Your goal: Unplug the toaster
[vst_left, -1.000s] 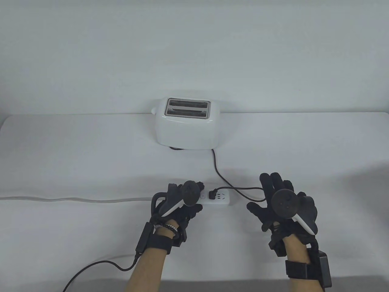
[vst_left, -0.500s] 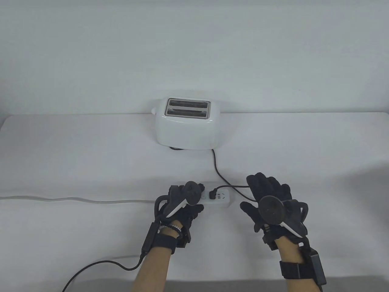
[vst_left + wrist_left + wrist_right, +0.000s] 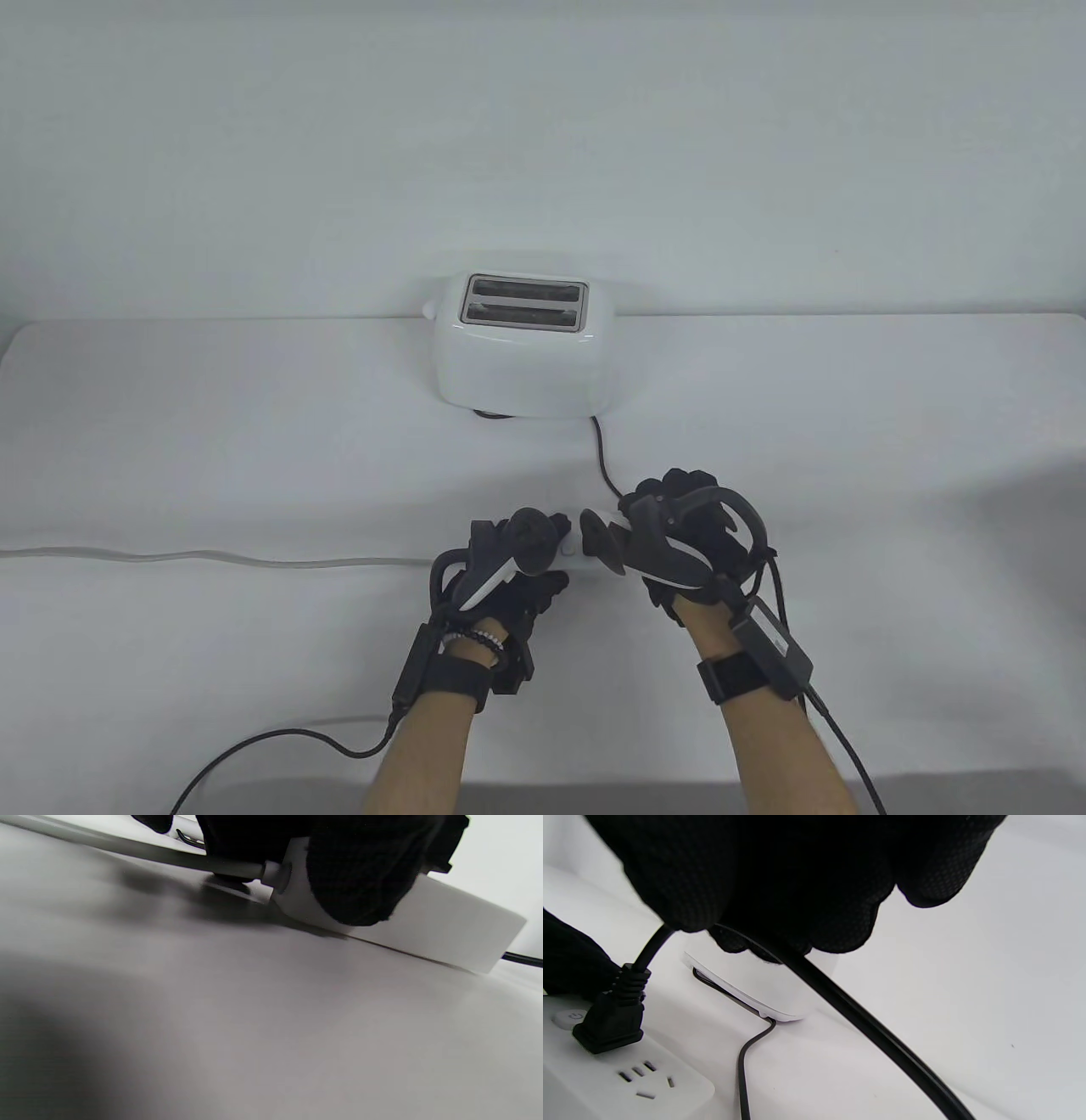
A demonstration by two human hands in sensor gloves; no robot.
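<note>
White table (image 3: 848, 407), right hand (image 3: 687, 535) over power strip (image 3: 628, 1077), plug (image 3: 611, 1022) seated.

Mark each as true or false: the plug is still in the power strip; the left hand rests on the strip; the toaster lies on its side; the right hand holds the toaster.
1. The black plug is still seated in the power strip. True.
2. The left hand rests on the strip. True.
3. The toaster lies on its side. False: it stands upright, slots up.
4. The right hand holds the toaster. False: it is over the strip, at the plug's cord.
</note>
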